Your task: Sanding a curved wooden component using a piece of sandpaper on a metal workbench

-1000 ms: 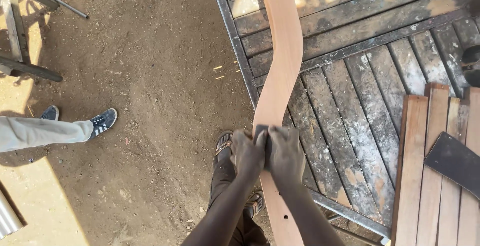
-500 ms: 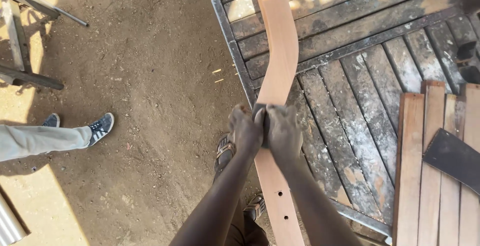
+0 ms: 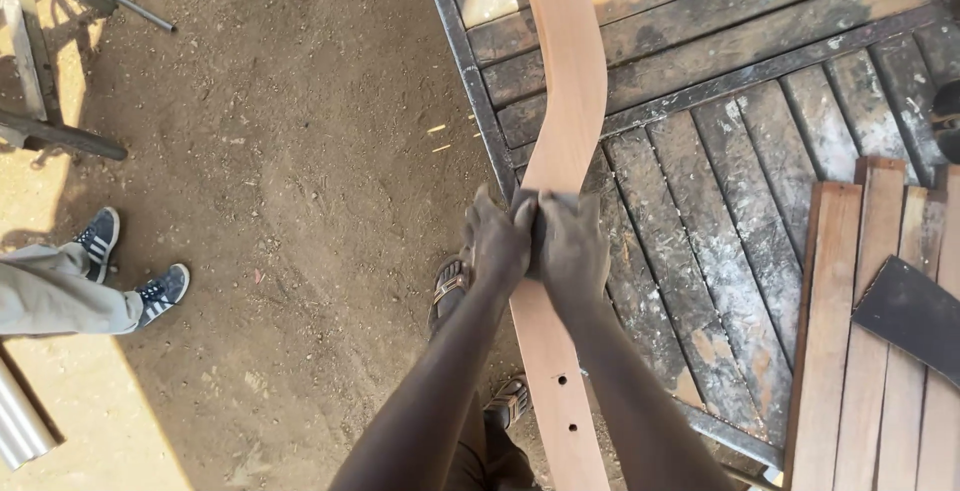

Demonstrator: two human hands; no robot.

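While both hands press together, the left hand (image 3: 497,241) and right hand (image 3: 572,249) grip closed around the long curved reddish-brown wooden piece (image 3: 568,91) (smooth, with small drilled holes near the person), which lies over the rough, dusty slatted platform (image 3: 740,201).

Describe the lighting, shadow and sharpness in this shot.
Head view: mostly open shade; hard sunlight bleaches the curved wooden piece at its top end and the dirt floor at lower left. Both hands, left hand and right hand, look sharp, as do the planks.
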